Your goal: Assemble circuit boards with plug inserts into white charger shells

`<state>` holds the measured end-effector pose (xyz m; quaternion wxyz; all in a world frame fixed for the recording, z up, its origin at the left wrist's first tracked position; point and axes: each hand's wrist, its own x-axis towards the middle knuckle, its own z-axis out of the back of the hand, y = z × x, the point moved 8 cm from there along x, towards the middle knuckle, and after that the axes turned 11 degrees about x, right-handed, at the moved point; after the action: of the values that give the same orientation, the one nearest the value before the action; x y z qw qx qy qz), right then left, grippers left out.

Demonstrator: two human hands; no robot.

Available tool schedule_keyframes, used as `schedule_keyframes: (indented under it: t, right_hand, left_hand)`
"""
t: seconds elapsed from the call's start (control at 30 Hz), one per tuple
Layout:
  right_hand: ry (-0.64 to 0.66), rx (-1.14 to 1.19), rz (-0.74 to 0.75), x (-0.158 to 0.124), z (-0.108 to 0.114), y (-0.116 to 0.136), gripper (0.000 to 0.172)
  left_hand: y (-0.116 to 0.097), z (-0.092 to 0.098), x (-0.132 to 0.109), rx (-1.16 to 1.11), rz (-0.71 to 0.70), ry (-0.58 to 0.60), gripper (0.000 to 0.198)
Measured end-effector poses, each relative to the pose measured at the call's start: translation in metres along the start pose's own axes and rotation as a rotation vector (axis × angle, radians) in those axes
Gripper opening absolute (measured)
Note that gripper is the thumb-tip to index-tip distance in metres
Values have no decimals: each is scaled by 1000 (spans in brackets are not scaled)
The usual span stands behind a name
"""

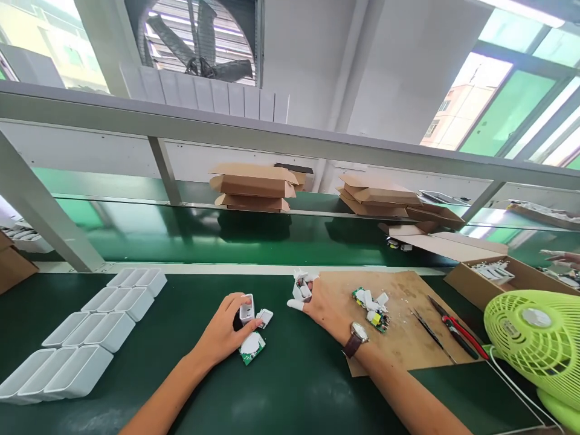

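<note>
My left hand [225,329] rests on the green bench top, fingers curled round a small white charger housing [247,309]. A white cap piece [264,317] and a green circuit board with a white part [252,348] lie right beside it. My right hand [319,302], with white finger cots and a wristwatch, pinches a small white part with a circuit board [302,287] at the edge of a brown cardboard sheet [403,338]. Several loose green boards with white parts [372,305] lie on that sheet.
Rows of white housings [95,329] lie at the left. Tweezers [432,332] and red-handled cutters [457,329] rest on the cardboard. A lime green fan [537,344] stands at right, near a cardboard box [498,278]. Flat cartons [254,187] sit beyond the conveyor [203,235]. Another person's hand [562,260] shows far right.
</note>
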<state>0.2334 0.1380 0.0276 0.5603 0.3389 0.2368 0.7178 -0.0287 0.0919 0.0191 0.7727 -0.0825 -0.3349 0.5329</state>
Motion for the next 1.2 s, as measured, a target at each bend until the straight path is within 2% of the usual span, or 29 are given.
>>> schedule_keyframes:
  t: [0.17,0.23,0.43,0.5,0.63,0.7,0.87,0.97,1.2]
  right_hand:
    - [147,200,-138,-3,-13,-1,71]
    - [181,256,-174,-2,-15,-2,67]
    - [120,295,-229,8,-5,-14,44]
    - [115,304,-222,11,-4,-16,49]
    - [119,337,-163,25,-6,-10,81]
    - [150,362,-134,34,-12,-5,89]
    - [239,398,-68,45,-30,7,81]
    - [206,362,-70,39,-29,5,79]
    - [49,202,-73,22,1,-1,95]
  left_hand:
    - [-2,1,0,26,-8,-6,28]
    - [-3,1,1,32,-9,-6,27]
    - [-4,2,1,42,-22,-20,30]
    - [-5,3,1,41,-30,-26,30]
    - [-4,1,1,47,-22,1,29]
    - [-3,0,1,47,-12,19,29]
    - [-5,2,1,32,-3,28,28]
    - [-5,2,1,26,-6,25,28]
    - [-3,1,1,13,-15,24,27]
